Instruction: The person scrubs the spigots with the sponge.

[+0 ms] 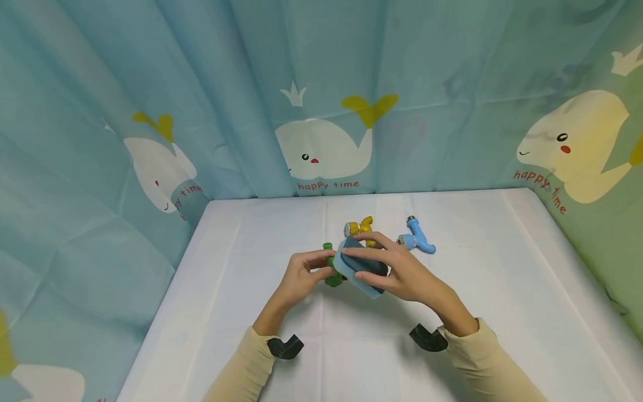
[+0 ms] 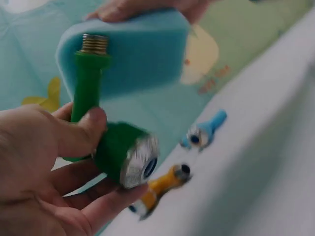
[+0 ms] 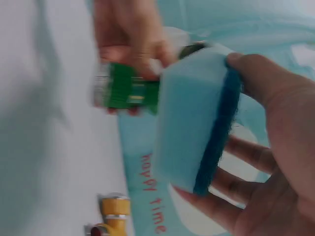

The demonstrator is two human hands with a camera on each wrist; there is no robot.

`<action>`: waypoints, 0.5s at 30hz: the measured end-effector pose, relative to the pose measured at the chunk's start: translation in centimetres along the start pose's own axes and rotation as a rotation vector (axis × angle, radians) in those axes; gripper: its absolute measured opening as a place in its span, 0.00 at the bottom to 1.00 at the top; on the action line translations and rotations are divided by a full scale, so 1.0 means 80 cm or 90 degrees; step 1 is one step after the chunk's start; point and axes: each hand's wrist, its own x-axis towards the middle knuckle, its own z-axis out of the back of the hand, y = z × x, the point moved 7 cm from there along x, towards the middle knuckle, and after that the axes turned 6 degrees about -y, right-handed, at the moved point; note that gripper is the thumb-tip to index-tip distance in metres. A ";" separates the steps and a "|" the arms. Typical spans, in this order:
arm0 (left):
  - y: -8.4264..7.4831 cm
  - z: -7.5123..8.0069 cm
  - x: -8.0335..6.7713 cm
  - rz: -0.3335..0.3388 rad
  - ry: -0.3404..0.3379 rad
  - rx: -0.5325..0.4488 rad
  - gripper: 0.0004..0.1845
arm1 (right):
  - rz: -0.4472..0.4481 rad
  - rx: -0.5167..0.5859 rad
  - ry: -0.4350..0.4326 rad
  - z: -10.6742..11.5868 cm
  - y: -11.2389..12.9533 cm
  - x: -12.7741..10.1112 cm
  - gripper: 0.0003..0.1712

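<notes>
— Head view reads "happy time" on the whale curtain (image 1: 321, 151); right hand (image 1: 402, 273) grips a blue sponge (image 1: 359, 268) above the table (image 1: 502, 290).

— Left wrist shows more: left hand (image 2: 44, 172) pinching the green tap (image 2: 110, 142), threaded metal tip touching sponge.

Green tap (image 1: 332, 268), blue sponge (image 1: 359, 268), whale-patterned teal curtain (image 1: 321, 95)

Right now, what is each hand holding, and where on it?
Left hand grips the green tap round its body; right hand pinches the blue sponge by its edges.
</notes>
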 end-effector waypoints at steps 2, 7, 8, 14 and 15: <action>0.005 -0.001 0.000 0.040 -0.010 -0.074 0.18 | 0.008 0.001 -0.022 -0.002 0.001 0.000 0.28; 0.021 -0.013 -0.007 0.195 -0.046 -0.298 0.27 | -0.002 -0.034 -0.130 0.002 -0.001 -0.002 0.30; 0.022 -0.015 -0.008 0.214 -0.051 -0.328 0.28 | -0.001 -0.035 -0.136 0.001 -0.001 -0.001 0.31; 0.010 -0.022 -0.007 0.242 -0.054 -0.380 0.29 | 0.028 -0.105 -0.151 -0.001 0.003 -0.001 0.29; 0.007 -0.022 -0.006 0.246 -0.052 -0.383 0.29 | 0.031 -0.109 -0.162 0.002 0.003 -0.001 0.29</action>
